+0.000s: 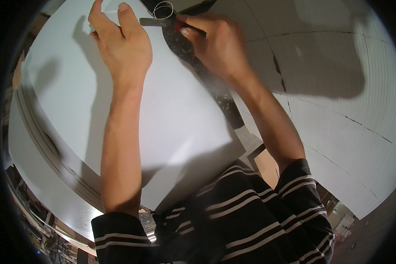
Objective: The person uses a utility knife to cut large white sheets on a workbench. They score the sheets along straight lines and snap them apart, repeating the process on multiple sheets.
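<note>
My left hand (126, 46) is over a large smooth white sheet (176, 114), its fingers spread apart and nothing plainly held in them. My right hand (222, 46) is closed in a pinch at the top of the view. Between its thumb and finger shows a small red and dark piece (178, 24), mostly hidden by the fingers. Left of that piece lies a flat grey strip (151, 22), its end at the sheet's edge; whether the two are joined I cannot tell. A thin white loop (163, 9), like string or wire, curls just above the strip.
A dark band littered with pale bits (224, 103) runs along the sheet's right edge. Beyond it spreads a pale ribbed panel (339, 127) with dark cracks. More stacked white sheets (35, 123) curve along the left. Assorted clutter (44, 229) fills the lower left.
</note>
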Demonstrator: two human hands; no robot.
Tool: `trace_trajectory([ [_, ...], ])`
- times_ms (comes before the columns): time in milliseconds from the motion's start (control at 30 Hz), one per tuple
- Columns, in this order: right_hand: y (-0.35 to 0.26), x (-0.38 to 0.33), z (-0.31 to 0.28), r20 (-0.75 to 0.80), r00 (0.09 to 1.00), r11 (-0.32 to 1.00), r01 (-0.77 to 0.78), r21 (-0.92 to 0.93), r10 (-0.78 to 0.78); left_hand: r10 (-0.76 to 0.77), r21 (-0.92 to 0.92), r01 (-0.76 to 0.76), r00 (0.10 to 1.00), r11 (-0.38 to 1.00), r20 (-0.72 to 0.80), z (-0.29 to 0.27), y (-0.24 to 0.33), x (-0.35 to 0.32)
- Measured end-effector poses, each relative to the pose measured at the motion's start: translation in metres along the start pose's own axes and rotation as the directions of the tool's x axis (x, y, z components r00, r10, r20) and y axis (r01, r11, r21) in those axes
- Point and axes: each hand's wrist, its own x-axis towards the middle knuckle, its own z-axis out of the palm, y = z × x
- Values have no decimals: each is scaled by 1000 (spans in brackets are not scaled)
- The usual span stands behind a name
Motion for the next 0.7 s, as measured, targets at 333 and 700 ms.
trace_trajectory([
  [333, 7, 38, 9, 20, 995, 992, 103, -73, -101, -8, -36, 9, 999, 999, 36, 0, 4, -3],
  [700, 8, 92, 52, -22, 995, 994, 92, -65, -93, 197, 422, -292, 947, 858, 254, 3, -9, -11],
])
